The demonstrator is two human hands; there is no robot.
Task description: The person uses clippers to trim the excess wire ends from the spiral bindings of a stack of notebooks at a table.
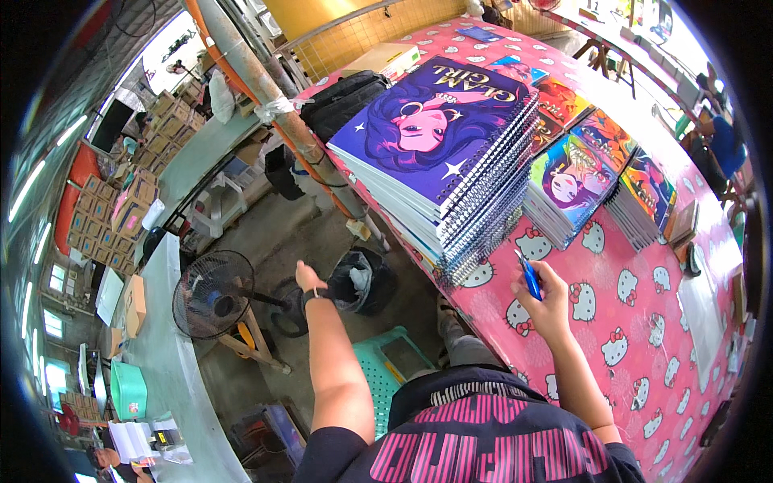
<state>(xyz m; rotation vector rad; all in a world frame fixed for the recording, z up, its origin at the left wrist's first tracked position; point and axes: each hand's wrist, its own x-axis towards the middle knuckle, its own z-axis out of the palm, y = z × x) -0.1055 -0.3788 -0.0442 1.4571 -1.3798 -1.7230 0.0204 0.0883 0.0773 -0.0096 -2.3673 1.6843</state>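
In my right hand (551, 304) is a slim blue cutter knife (531, 279) with a silvery tip, held over the pink patterned tablecloth (564, 342). Just beyond that hand stands a tall stack of spiral-bound notebooks (435, 133), purple covers up, with a dark-haired figure on top. Smaller spiral notebooks (573, 187) with colourful covers are piled to the right of it. Away from the table, my left hand (309, 278) stretches out over the floor with thumb and fingers apart and nothing seen in it. Beside it is a black-lined waste bin (378, 291) holding crumpled plastic.
A black standing fan (214, 295) is to the left. Below my arms sits a green plastic stool (386, 366). An upright pipe (302, 145) rises by the table's left edge, next to a black bag (342, 103). Cardboard boxes (101, 213) are stacked far left.
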